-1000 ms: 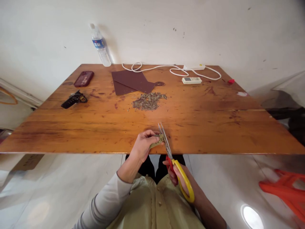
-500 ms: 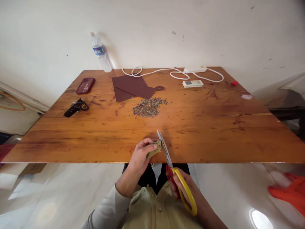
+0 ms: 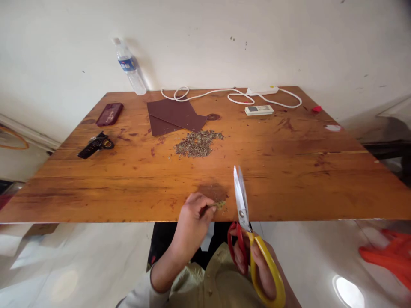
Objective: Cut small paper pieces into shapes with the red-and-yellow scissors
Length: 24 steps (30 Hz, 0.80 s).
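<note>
Near the table's front edge, my left hand (image 3: 195, 220) pinches a small greenish flat piece (image 3: 220, 204) between thumb and fingers; most of the piece is hidden by the hand. Tiny dark bits lie on the wood around it. My right hand (image 3: 260, 261) has its fingers through the handles of a pair of scissors (image 3: 241, 199), one handle red and one yellow. The blades point away from me, slightly parted, to the right of the left hand with nothing between them. Farther up the table is a loose heap of brownish-green shreds (image 3: 197, 144).
Dark maroon sheets (image 3: 171, 114) lie behind the heap. At the left are a maroon phone (image 3: 110, 114) and a black object (image 3: 95, 145). A plastic bottle (image 3: 130, 70) leans on the wall. At the back are a white power strip (image 3: 262, 90) with its cord and a remote (image 3: 259, 110).
The scissors have moved right, away from the greenish piece, and their blades have parted a little. My left hand has turned and lowered the piece toward the table.
</note>
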Each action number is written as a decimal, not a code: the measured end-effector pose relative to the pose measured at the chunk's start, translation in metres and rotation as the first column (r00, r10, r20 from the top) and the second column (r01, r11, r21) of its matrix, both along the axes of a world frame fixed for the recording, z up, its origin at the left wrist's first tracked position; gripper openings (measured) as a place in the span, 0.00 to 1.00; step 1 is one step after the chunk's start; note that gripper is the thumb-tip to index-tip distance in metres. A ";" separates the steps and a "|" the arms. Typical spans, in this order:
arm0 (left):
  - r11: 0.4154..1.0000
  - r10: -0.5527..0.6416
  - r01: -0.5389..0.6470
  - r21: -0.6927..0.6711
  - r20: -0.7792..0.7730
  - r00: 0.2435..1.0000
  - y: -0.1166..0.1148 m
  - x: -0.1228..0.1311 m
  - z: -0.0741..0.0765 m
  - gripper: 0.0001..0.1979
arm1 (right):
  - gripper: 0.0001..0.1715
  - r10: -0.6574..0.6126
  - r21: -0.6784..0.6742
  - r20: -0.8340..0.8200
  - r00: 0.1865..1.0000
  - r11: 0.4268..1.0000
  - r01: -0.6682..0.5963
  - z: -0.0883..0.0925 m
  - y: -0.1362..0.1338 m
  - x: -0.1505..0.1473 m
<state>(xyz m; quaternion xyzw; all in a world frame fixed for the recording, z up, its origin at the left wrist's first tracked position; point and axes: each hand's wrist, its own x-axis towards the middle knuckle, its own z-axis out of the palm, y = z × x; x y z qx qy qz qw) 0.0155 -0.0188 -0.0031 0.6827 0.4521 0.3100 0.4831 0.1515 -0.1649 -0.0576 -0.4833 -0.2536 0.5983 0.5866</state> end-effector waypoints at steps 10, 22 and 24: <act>0.877 0.216 0.012 0.481 -0.415 0.884 0.072 0.029 0.008 0.10 | 0.32 -0.041 -0.006 0.044 0.998 0.999 0.041 0.007 0.009 0.010; 0.953 0.168 -0.100 0.286 -0.225 0.960 0.062 0.041 0.005 0.10 | 0.37 -0.060 -0.136 -0.095 0.994 0.990 0.046 0.026 0.022 0.007; 0.975 0.220 -0.221 0.020 0.022 0.975 0.069 0.037 0.008 0.05 | 0.33 0.033 -0.130 -0.042 0.999 0.991 -0.038 0.024 0.022 0.005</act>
